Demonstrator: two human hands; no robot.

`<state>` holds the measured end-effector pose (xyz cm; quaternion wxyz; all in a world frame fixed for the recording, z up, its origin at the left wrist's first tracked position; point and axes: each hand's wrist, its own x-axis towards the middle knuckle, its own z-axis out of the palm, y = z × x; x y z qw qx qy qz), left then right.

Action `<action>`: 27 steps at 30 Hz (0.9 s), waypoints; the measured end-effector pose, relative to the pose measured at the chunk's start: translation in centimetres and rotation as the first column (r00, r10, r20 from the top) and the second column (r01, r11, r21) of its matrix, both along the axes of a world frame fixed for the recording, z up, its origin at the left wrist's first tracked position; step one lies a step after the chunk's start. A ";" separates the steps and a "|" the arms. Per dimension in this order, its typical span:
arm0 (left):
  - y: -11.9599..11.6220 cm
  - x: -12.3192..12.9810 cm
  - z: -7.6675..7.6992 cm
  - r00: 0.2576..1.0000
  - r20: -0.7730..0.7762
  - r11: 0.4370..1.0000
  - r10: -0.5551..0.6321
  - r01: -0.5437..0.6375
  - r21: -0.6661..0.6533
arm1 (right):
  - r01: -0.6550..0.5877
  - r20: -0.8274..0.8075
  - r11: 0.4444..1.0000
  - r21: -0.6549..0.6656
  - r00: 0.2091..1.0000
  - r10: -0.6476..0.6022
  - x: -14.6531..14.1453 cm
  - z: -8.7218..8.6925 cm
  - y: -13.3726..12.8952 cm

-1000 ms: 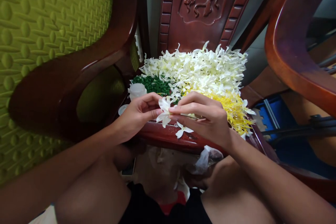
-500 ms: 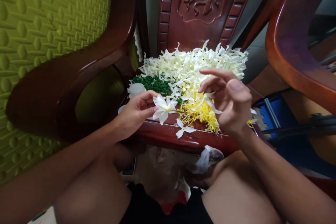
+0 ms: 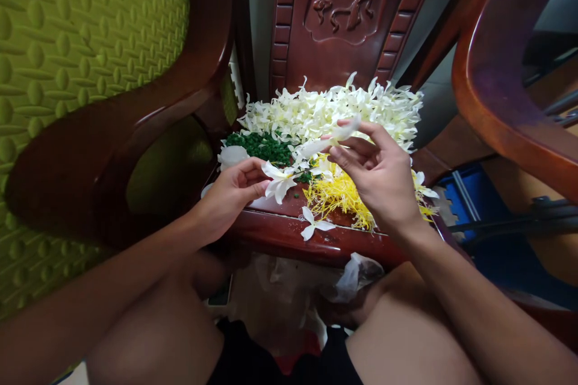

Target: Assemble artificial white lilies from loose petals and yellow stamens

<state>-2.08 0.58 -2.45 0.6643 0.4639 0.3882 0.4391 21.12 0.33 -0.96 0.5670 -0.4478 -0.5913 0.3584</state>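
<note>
My left hand (image 3: 239, 186) is closed in a pinch on a white artificial flower (image 3: 280, 181), whose petals face right with a thin dark stem pointing out of them. Between the thumb and fingers of my right hand (image 3: 377, 162) is a loose white petal piece (image 3: 332, 139), slightly blurred, held above and right of the flower. Below both hands, a single three-petalled white piece (image 3: 315, 224) lies at the seat's front edge. Yellow stamen threads (image 3: 338, 195) are heaped under my right hand, which partly covers them.
White petals (image 3: 325, 108) are piled across the back of the wooden chair seat (image 3: 271, 240). Small green pieces (image 3: 264, 147) and a whitish round container (image 3: 232, 156) sit at the left. Curved armrests (image 3: 472, 72) flank both sides. A plastic bag (image 3: 356, 271) hangs below.
My right hand has turned and moved left, bringing the white petal piece up toward the flower. The flower in my left hand has tilted slightly to the right.
</note>
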 end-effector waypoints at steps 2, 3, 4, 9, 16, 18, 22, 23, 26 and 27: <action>-0.1 0.2 0.1 0.999 -0.023 1.000 -0.022 0.022 -0.018 | 0.098 0.028 0.992 0.074 0.995 -0.101 -0.3 0.0 -0.4; -0.2 0.3 0.1 0.999 -0.039 0.999 -0.037 0.036 -0.022 | 0.144 0.043 0.985 0.100 0.988 -0.149 -0.5 0.0 -0.5; -0.2 0.4 0.2 0.997 -0.057 0.999 -0.050 0.048 -0.022 | 0.179 0.061 0.977 0.117 0.980 -0.187 -0.7 0.0 -0.7; -0.6 0.8 0.7 0.994 -0.088 0.998 -0.069 0.069 -0.003 | 0.168 0.149 0.980 0.109 0.972 -0.184 -0.9 -0.2 -1.1; -0.8 1.0 1.0 0.993 -0.108 0.998 -0.055 0.054 -0.011 | 0.157 0.231 0.981 0.112 0.956 -0.179 -1.0 -0.3 -0.9; -0.8 1.0 1.1 0.992 -0.119 0.999 -0.046 0.044 -0.022 | 0.207 0.256 0.971 0.117 0.939 -0.230 -0.9 -0.3 -0.8; -0.9 0.9 1.3 0.986 -0.166 0.999 -0.004 -0.001 -0.033 | 0.184 0.183 0.977 0.110 0.962 -0.202 -0.7 -0.3 -0.5; -0.9 0.9 1.3 0.984 -0.177 0.999 0.000 -0.005 -0.033 | 0.176 0.165 0.978 0.113 0.967 -0.193 -0.8 -0.2 -0.6; -0.8 0.8 1.2 0.982 -0.188 0.999 -0.011 0.005 -0.033 | 0.213 0.178 0.961 0.175 0.953 -0.244 -1.1 -0.1 -0.9; -0.8 0.8 1.2 0.983 -0.185 0.999 -0.013 0.008 -0.031 | 0.230 0.201 0.951 0.209 0.941 -0.271 -1.2 -0.1 -1.1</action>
